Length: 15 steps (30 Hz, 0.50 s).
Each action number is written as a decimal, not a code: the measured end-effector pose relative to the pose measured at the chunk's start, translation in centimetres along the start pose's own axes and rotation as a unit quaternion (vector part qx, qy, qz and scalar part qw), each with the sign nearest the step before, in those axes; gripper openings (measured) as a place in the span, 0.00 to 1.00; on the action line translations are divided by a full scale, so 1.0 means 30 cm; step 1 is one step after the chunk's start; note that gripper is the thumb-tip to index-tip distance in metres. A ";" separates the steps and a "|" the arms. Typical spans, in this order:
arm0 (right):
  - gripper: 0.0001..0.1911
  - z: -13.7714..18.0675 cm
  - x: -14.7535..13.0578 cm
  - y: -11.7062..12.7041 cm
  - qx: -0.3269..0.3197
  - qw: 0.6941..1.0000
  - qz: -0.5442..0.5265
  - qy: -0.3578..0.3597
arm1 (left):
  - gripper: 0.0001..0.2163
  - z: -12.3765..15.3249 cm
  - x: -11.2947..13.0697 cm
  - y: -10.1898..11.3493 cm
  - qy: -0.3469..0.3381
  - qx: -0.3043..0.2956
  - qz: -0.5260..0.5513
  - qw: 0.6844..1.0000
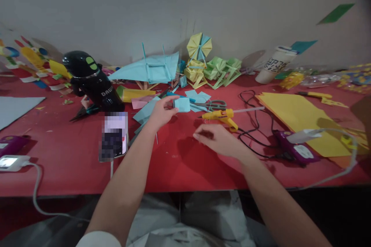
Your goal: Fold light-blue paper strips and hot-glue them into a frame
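A small light-blue paper square (182,105) sits at the fingertips of my left hand (164,114); the index finger is at its upper left corner and the thumb at its lower left. Closer to me, my right hand (216,139) hovers over the red tabletop, thumb and index finger brought together. Whatever lies in that pinch, if anything, is too small to see. Just beyond it rests a yellow glue gun (218,114) with a clear glue stick poking from its back. Grey-handled scissors (213,105) lie behind, partly under blue paper scraps (198,95).
A black tumbler (97,85) and a phone (116,135) stand left. Folded paper models (199,48) line the wall beside a blue paper structure (158,67). Rightward are a black cable (256,123), yellow paper sheets (298,119), a purple power bank (298,148) and a white cup (275,65).
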State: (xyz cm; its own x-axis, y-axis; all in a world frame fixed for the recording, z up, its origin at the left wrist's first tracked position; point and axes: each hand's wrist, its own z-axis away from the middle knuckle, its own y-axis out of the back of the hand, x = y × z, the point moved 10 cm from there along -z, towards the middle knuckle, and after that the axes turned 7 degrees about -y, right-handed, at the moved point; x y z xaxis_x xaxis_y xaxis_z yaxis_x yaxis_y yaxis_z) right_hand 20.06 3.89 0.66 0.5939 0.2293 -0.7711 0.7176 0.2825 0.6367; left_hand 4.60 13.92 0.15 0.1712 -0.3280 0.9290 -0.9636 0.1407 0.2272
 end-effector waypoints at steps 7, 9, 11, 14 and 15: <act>0.25 0.163 0.220 0.234 0.125 0.971 0.150 -0.139 | 0.21 0.005 -0.016 -0.007 0.032 0.005 0.008 0.999; 0.26 0.196 0.286 0.339 0.220 0.933 0.206 -0.196 | 0.21 0.005 -0.022 -0.009 0.033 0.005 0.009 0.999; 0.27 0.204 0.325 0.395 0.270 0.904 0.238 -0.230 | 0.21 0.004 -0.030 -0.010 0.033 0.004 0.007 0.999; 0.31 0.141 0.330 0.387 0.258 0.905 0.264 -0.211 | 0.22 0.003 -0.038 -0.014 0.028 -0.004 0.017 0.999; 0.29 0.109 0.324 0.371 0.240 0.912 0.269 -0.198 | 0.22 0.004 -0.039 -0.017 0.027 -0.009 0.019 0.999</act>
State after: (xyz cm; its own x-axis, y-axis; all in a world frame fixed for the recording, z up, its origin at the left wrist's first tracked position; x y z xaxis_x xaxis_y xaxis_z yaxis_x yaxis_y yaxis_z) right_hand 35.01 6.22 0.25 0.9231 -0.1658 -0.3469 0.3049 -0.2338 0.9232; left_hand 4.87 14.13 -1.08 0.1449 -0.2721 0.9513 -0.9661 0.1686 0.1953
